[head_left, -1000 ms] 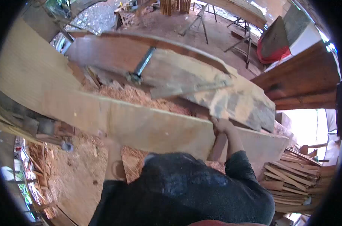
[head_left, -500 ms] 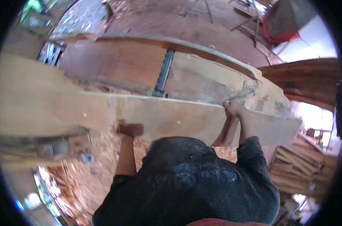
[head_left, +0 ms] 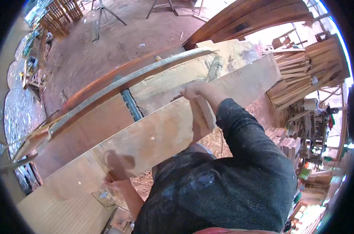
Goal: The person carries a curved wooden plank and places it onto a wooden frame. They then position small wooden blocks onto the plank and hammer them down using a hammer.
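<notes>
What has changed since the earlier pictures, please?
In the turned view, the long board slants up rightward and hides the near end of the metal bar, uncovered earlier. The right hand stays at the board's upper edge, the left hand at its lower edge.

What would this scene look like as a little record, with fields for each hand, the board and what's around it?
Left hand: at the near edge of the long board
Right hand: at its far edge
Long board: slants up toward the picture's right
Behind it: dark ridged bar
Upper right: stacked wood strips
</notes>
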